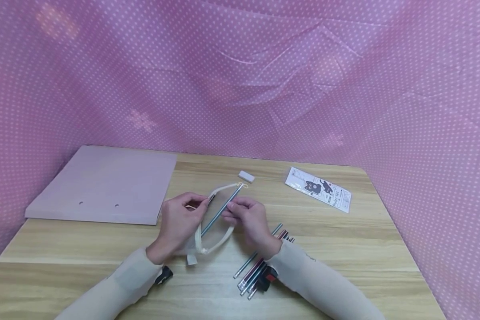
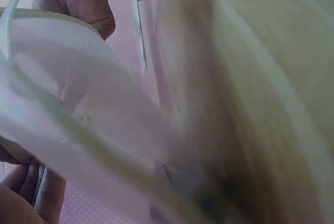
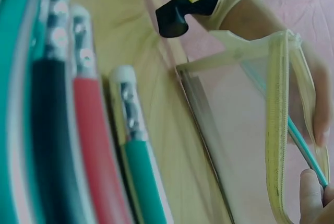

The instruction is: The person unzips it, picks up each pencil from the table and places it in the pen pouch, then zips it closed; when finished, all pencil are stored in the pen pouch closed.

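A translucent pouch [image 3: 235,130] with a cream zipper hangs opened between the hands. My left hand [image 1: 184,218] pinches its zippered edge on the left. My right hand [image 1: 250,220], on the other side of the opening, pinches a teal pencil [image 1: 222,210] between thumb and fingers. The pencil slants across the mouth, its lower end inside. From the right wrist, the pencil [image 3: 305,151] shows beside my right thumb, behind the zipper. Dark slim items lie along the pouch's bottom. The left wrist view is blurred, with the pouch wall [image 2: 78,72] filling much of it.
Several pencils [image 1: 250,275] lie loosely bunched under my right wrist. A white eraser [image 1: 246,177] sits beyond the pouch. The packaged ruler set [image 1: 319,188] lies at back right, a large pale folder-like board [image 1: 108,184] at left. Pink dotted cloth [image 1: 264,80] surrounds the table.
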Demonstrator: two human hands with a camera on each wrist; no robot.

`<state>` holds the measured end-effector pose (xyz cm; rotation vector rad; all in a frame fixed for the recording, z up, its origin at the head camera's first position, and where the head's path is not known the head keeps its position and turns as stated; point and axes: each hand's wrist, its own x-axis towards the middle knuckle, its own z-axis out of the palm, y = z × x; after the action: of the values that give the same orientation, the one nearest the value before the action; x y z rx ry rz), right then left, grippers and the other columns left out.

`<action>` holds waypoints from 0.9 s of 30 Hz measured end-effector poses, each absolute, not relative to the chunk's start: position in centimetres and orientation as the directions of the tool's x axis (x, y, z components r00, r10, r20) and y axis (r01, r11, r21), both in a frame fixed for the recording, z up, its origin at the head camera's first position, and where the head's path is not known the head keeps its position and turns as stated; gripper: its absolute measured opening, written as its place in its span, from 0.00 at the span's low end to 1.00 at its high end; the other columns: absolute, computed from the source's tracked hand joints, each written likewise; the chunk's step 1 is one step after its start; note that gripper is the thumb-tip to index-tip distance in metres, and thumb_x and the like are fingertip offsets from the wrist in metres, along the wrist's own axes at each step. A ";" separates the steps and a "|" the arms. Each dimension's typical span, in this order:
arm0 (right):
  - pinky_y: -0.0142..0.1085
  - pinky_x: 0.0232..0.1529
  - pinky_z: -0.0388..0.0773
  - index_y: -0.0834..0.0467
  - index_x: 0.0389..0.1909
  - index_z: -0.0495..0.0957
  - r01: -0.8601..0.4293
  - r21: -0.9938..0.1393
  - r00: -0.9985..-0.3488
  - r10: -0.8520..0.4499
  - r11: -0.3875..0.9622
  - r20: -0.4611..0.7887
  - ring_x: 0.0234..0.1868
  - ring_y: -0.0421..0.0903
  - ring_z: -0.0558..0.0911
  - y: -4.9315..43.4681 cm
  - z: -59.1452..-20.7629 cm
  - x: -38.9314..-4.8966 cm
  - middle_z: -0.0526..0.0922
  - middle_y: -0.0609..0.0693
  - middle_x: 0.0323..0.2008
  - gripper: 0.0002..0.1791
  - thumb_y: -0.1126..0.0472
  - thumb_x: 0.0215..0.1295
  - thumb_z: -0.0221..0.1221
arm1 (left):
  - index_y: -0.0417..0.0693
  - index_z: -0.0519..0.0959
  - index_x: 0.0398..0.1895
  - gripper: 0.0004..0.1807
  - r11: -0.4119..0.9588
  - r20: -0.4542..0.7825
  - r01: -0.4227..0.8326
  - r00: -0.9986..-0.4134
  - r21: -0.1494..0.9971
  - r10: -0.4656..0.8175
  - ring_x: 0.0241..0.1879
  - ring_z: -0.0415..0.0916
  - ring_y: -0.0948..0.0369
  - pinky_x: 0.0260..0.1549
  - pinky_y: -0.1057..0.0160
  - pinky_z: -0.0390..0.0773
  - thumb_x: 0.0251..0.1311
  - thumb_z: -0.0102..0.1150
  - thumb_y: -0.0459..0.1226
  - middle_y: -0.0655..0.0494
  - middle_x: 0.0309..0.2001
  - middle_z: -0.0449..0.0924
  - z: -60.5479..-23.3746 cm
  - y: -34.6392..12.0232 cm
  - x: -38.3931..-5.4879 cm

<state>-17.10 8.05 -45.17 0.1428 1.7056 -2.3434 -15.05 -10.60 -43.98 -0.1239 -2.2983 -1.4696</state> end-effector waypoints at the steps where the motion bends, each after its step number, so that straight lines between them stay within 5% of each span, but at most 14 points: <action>1: 0.34 0.39 0.89 0.71 0.47 0.79 0.252 -0.923 -0.965 -0.140 -0.290 -0.220 0.28 0.41 0.90 8.0 -45.2 -17.1 0.89 0.48 0.26 0.09 0.73 0.68 0.59 | 0.46 0.89 0.33 0.02 0.441 0.385 0.291 -0.913 0.849 -0.139 0.24 0.83 0.66 0.24 0.72 0.84 0.56 0.73 0.33 0.52 0.30 0.90 -44.0 -10.6 -15.1; 27: 0.35 0.39 0.89 0.75 0.48 0.77 0.303 -0.931 -0.939 -0.233 -0.204 -0.254 0.31 0.42 0.90 7.3 -46.0 -16.8 0.90 0.54 0.32 0.12 0.71 0.70 0.58 | 0.48 0.89 0.34 0.03 0.397 0.366 0.283 -0.919 0.873 -0.148 0.25 0.85 0.65 0.25 0.70 0.85 0.57 0.73 0.35 0.54 0.32 0.91 -43.6 -10.4 -14.6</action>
<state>-16.79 7.28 -45.99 0.0822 1.7211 -2.2001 -14.64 -10.36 -43.64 -0.1167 -2.2744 -1.5326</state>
